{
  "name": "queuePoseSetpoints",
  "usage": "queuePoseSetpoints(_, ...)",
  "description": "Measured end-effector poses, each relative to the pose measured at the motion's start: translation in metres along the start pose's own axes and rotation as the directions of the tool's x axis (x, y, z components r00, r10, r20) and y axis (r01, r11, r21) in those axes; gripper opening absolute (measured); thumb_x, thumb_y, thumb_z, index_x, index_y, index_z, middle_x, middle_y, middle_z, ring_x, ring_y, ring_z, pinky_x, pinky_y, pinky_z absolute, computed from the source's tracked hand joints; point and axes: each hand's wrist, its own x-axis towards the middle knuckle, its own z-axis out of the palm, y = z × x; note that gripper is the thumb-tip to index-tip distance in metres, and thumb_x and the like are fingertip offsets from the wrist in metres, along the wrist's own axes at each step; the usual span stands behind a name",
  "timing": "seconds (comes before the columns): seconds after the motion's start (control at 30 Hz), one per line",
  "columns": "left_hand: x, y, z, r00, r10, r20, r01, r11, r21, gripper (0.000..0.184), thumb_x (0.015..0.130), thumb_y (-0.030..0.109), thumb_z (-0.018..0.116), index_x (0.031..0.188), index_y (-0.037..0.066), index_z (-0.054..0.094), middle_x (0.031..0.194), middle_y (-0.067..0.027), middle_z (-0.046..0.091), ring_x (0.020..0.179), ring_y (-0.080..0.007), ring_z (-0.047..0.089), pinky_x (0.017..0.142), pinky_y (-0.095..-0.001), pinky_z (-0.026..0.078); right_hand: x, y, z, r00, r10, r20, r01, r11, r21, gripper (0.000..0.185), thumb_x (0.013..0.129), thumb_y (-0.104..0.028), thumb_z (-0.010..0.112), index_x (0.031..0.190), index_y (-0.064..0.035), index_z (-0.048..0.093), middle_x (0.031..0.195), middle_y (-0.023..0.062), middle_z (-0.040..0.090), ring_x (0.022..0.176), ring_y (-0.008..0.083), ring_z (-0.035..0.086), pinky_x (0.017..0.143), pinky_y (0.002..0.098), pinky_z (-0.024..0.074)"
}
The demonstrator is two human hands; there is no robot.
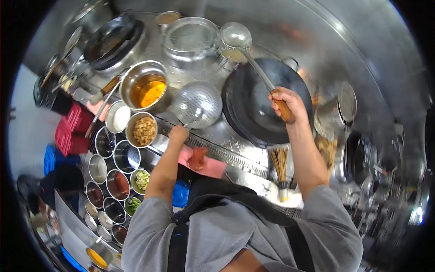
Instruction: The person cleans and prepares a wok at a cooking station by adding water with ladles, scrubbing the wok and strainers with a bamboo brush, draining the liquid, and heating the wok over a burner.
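Observation:
My right hand (290,105) is closed around the wooden handle of a long ladle (257,68). The ladle's round bowl is at the back, over a container of yellowish liquid (235,55). Below the handle sits a dark wok (258,97) on the stove, with some haze above it. My left hand (179,134) grips the short visible end of a perforated skimmer (198,105), whose wide metal bowl is left of the wok. Close to that hand are a steel pot with orange liquid (144,86) and a bowl of browned cubes (144,130).
Several small ingredient pots (118,184) stand in rows at the left. A bamboo brush (280,170) rests at the front, right of a pink cloth (210,167). A large steel pot (190,38) is at the back, and a strainer (347,102) at the right.

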Motion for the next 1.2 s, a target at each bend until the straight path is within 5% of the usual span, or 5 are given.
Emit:
queuePoseSetpoints(0.4, -0.04, 0.016, -0.054, 0.966, 0.179, -0.188, -0.229, 0.928, -0.293, 0.029, 0.083, 0.032, 0.064, 0.091, 0.005, 0.07, 0.086, -0.0219, 0.068, 0.087, -0.0373, 0.066, 0.078, -0.0452, 0.051, -0.141, 0.042, -0.145, 0.968, 0.088, -0.236, -0.145, 0.96, -0.24, 0.045, 0.077, -0.006, 0.063, 0.119, 0.008, 0.055, 0.076, 0.0056, 0.059, 0.052, 0.0129, 0.055, 0.039, 0.0271, 0.0418)
queuePoseSetpoints(0.73, -0.09, 0.215, -0.033, 0.784, 0.605, -0.139, -0.598, 0.796, 0.089, 0.025, 0.082, 0.026, 0.062, 0.093, 0.007, 0.072, 0.094, -0.0194, 0.069, 0.091, -0.0382, 0.065, 0.083, -0.0436, 0.052, -0.203, 0.122, -0.182, 0.883, -0.371, -0.287, -0.193, 0.27, -0.943, 0.05, 0.079, -0.012, 0.056, 0.128, -0.0035, 0.053, 0.091, 0.028, 0.065, 0.087, 0.046, 0.061, 0.079, 0.0492, 0.0495)
queuePoseSetpoints(0.97, -0.174, 0.24, -0.038, 0.657, 0.679, -0.329, -0.744, 0.655, -0.134, 0.036, 0.085, 0.033, 0.064, 0.106, 0.004, 0.068, 0.107, -0.0177, 0.067, 0.098, -0.0342, 0.064, 0.086, -0.0426, 0.051, -0.232, 0.125, -0.097, 0.904, -0.069, -0.422, -0.132, 0.893, -0.429, 0.051, 0.081, -0.008, 0.057, 0.131, 0.0026, 0.05, 0.072, 0.0095, 0.061, 0.061, 0.0148, 0.057, 0.055, 0.0298, 0.0479)
queuePoseSetpoints(1.07, -0.233, 0.257, -0.03, 0.726, 0.629, 0.276, -0.281, 0.639, -0.716, 0.034, 0.088, 0.027, 0.063, 0.108, -0.001, 0.063, 0.099, -0.0138, 0.067, 0.087, -0.0301, 0.063, 0.081, -0.0414, 0.05, -0.209, 0.145, -0.062, 0.947, -0.053, -0.317, -0.025, 0.971, -0.24, 0.05, 0.083, -0.008, 0.059, 0.132, -0.0007, 0.05, 0.079, 0.0088, 0.063, 0.058, 0.0152, 0.059, 0.053, 0.0302, 0.0486)
queuePoseSetpoints(1.2, -0.235, 0.245, -0.037, 0.764, 0.568, 0.307, 0.239, 0.193, -0.952, 0.024, 0.088, 0.019, 0.062, 0.101, 0.0, 0.056, 0.091, -0.0123, 0.063, 0.081, -0.0231, 0.063, 0.071, -0.0357, 0.051, -0.183, 0.13, -0.013, 0.952, -0.292, -0.091, 0.218, 0.857, -0.467, 0.046, 0.084, -0.017, 0.069, 0.126, -0.0015, 0.056, 0.102, 0.0192, 0.067, 0.084, 0.0256, 0.069, 0.073, 0.0338, 0.0549)
